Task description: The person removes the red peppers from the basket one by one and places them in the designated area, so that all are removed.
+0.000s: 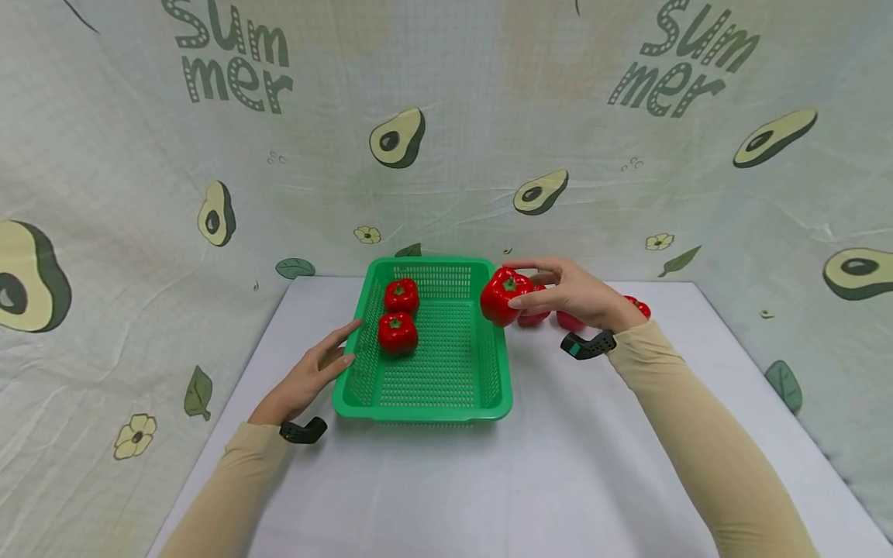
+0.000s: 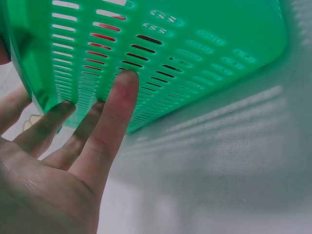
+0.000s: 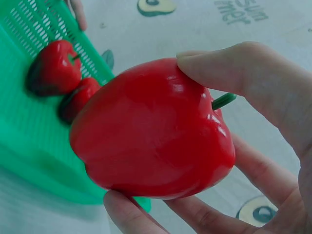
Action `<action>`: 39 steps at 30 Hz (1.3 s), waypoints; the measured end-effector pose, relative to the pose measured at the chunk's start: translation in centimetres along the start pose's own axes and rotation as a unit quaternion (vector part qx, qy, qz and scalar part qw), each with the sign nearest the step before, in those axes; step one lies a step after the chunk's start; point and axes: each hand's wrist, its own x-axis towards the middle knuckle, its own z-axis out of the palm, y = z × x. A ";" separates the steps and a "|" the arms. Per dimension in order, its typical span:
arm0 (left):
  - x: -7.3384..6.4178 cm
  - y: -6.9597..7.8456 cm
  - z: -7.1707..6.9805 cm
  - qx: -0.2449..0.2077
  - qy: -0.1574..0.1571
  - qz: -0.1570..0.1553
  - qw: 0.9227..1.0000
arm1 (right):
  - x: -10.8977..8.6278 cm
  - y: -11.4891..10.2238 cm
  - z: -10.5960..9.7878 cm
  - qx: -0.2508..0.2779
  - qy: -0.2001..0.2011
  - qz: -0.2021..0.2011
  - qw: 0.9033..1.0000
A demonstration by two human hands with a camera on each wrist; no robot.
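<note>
Looking from head forward and down, farther off; from left wrist, closely past left fingers (image 2: 109,112); from right, closely past right fingers (image 3: 126,212); sharing basket (image 1: 423,415) beyond.

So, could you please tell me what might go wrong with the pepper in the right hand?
1. The right hand holds the glossy red pepper by thumb and fingertips, so it might slip.
2. In the head view, the pepper appears close to the right rim of the green basket and could bump it.
3. The left hand doesn't grasp the basket, so a bump might shift it.
</note>
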 end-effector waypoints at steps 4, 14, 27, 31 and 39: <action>0.1 0.0 0.0 0.005 0.000 0.002 1.000 | -0.5 0.9 -0.5 -0.005 0.028 0.006 1.000; -0.1 0.0 0.0 0.005 -0.002 0.002 1.000 | -1.5 3.2 -1.4 -0.006 0.071 0.038 0.997; -0.1 0.0 0.0 -0.002 0.000 -0.009 1.000 | -1.8 6.2 -1.3 -0.029 0.106 0.055 0.992; -0.1 0.0 -0.1 -0.005 -0.001 -0.006 1.000 | -1.8 6.9 -1.1 -0.024 0.113 0.056 0.992; -0.1 0.1 0.0 -0.009 0.001 -0.006 1.000 | -2.0 8.4 -0.4 0.003 0.118 0.060 0.991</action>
